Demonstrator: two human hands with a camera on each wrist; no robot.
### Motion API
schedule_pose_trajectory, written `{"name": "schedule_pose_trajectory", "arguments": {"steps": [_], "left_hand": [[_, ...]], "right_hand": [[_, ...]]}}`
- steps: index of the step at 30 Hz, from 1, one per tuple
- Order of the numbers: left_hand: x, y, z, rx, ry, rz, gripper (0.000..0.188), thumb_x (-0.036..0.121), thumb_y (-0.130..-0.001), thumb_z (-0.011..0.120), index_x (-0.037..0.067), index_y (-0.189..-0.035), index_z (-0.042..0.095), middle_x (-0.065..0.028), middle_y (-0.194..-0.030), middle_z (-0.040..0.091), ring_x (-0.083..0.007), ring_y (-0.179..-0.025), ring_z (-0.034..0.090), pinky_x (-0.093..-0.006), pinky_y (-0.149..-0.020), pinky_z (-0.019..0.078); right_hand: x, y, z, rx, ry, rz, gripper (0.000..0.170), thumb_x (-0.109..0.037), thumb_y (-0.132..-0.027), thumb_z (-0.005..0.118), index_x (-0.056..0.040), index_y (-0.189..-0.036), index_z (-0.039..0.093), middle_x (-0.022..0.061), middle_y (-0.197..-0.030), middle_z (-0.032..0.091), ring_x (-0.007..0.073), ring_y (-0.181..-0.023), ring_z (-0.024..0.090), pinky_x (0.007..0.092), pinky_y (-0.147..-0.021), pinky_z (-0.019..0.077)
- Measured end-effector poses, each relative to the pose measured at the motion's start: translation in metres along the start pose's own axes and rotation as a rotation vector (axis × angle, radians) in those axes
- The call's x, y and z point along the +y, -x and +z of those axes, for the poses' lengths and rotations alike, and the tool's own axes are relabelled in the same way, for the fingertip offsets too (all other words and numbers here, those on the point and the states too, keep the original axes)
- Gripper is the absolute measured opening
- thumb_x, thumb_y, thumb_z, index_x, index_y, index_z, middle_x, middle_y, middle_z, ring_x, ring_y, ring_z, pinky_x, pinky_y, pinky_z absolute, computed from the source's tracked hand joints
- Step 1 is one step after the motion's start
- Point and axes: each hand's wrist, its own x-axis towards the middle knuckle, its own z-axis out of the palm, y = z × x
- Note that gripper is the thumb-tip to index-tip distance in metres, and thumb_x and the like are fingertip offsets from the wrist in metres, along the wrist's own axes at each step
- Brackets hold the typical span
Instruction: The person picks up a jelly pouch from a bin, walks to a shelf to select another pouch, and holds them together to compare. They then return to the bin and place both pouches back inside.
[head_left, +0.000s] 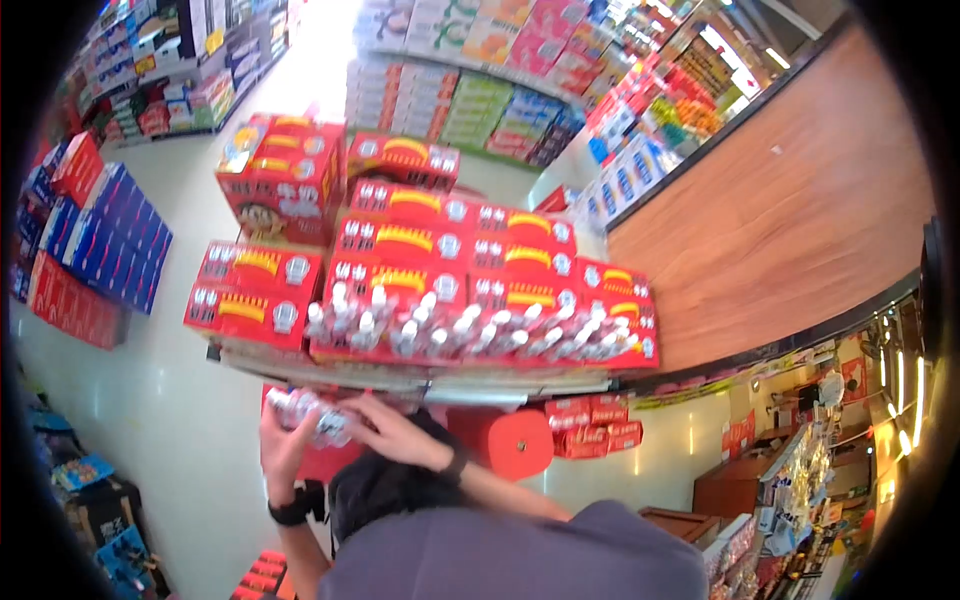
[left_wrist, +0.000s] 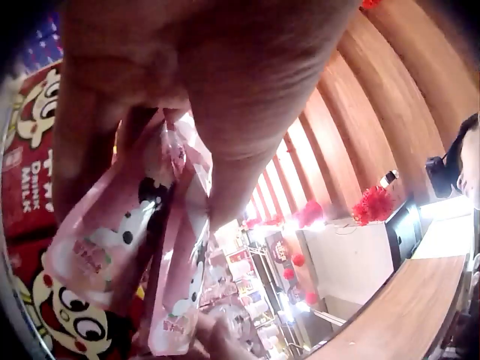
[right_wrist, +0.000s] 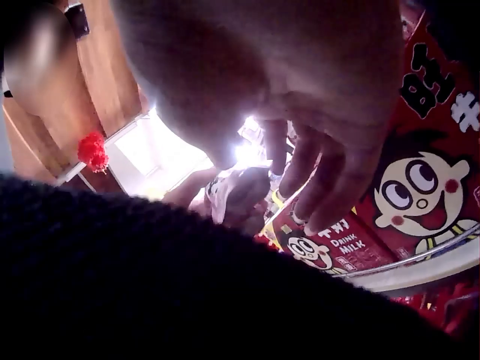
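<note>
Pink-and-white pouches (head_left: 322,420) with a black-and-white cartoon print are held in front of the body, below the shelf edge. My left hand (head_left: 285,445) grips them from the left side; in the left wrist view its fingers (left_wrist: 247,120) curl round the tops of two pouches (left_wrist: 105,247). My right hand (head_left: 395,432) reaches them from the right, and in the right wrist view its thumb and bent fingers (right_wrist: 326,176) are at a pouch (right_wrist: 232,191), partly hidden there. Above, a row of similar pouches (head_left: 470,330) lies along the front of red milk cartons (head_left: 400,240).
Stacked red cartons (head_left: 285,175) fill the display, with a wooden panel (head_left: 770,180) to its right. A red round stool (head_left: 520,445) stands below the shelf edge. Blue boxes (head_left: 120,235) are stacked across the aisle at left; further shelves stand behind.
</note>
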Motion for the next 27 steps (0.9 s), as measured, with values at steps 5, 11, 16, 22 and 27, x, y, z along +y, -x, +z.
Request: {"name": "schedule_pose_trajectory", "arguments": {"steps": [5,11,16,22,27], "left_hand": [[0.028,-0.014,-0.022,0.203,-0.048,0.28,0.044,0.007,-0.09,0.079,0.0,-0.128,0.056,-0.0078,-0.11,0.069,-0.0132,-0.097,0.068,-0.0295,-0.085,0.0562],[0.065,-0.049,-0.019,0.337,-0.199,0.492,0.046,0.011,-0.092,0.079,-0.004,-0.127,0.054,-0.0065,-0.103,0.068,-0.0124,-0.085,0.067,-0.0283,-0.06,0.0571],[0.056,-0.099,-0.016,0.328,-0.46,0.536,0.052,0.023,-0.089,0.082,-0.004,-0.125,0.057,-0.0158,-0.105,0.071,-0.0241,-0.093,0.07,-0.0386,-0.082,0.055],[0.042,-0.123,-0.009,0.32,-0.718,0.511,0.063,0.038,-0.088,0.081,-0.003,-0.128,0.056,-0.0222,-0.111,0.071,-0.0395,-0.103,0.07,-0.0461,-0.088,0.0536],[0.016,-0.139,-0.011,0.318,-0.719,0.447,0.073,0.048,-0.087,0.079,0.0,-0.136,0.053,-0.0258,-0.12,0.069,-0.0456,-0.11,0.067,-0.0501,-0.09,0.053]], "right_hand": [[0.01,0.017,0.0,-0.054,-0.181,0.105,0.035,-0.026,-0.108,0.058,-0.0015,-0.134,0.057,0.01,-0.102,0.064,0.0186,-0.092,0.065,0.0322,-0.082,0.0523],[0.017,0.038,-0.007,-0.068,-0.082,0.153,0.034,-0.025,-0.108,0.057,-0.0013,-0.133,0.059,0.0113,-0.112,0.072,0.0176,-0.098,0.069,0.0317,-0.085,0.0541],[0.01,0.055,-0.001,0.045,-0.103,0.145,0.031,-0.025,-0.106,0.06,-0.0019,-0.126,0.061,0.0108,-0.098,0.07,0.0198,-0.086,0.069,0.0341,-0.079,0.0546],[0.012,0.074,0.006,0.149,-0.02,0.126,0.031,-0.025,-0.104,0.061,0.0004,-0.122,0.063,0.0157,-0.099,0.073,0.0264,-0.092,0.072,0.037,-0.083,0.0548],[0.024,0.083,0.012,0.193,-0.014,0.119,0.03,-0.024,-0.104,0.06,-0.0001,-0.123,0.063,0.0149,-0.098,0.071,0.0248,-0.091,0.07,0.0367,-0.083,0.0545]]}}
